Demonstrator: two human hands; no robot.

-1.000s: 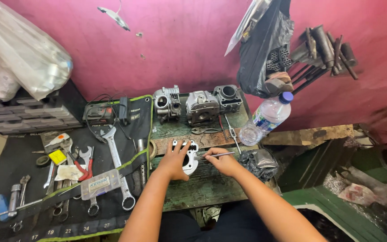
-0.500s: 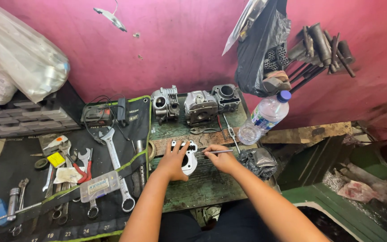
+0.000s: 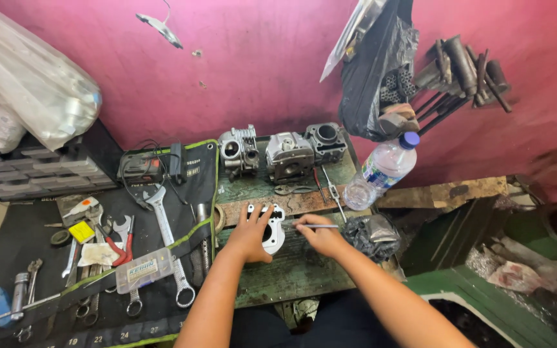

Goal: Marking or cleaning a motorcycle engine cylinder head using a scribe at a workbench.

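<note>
My left hand (image 3: 251,233) presses flat, fingers spread, to steady the white gasket (image 3: 272,232); my right hand (image 3: 318,236) pinches a thin metal tool (image 3: 317,225) against its edge

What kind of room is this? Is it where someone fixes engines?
Probably a small repair workshop. Engine parts sit on a worn green workbench, wrenches lie on a black tool mat, and the left hand presses down a white gasket.

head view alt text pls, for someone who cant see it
A person's left hand presses a white flat gasket onto a worn green workbench while the right hand holds a thin metal tool to it. Wrenches lie left, engine parts behind.
</note>
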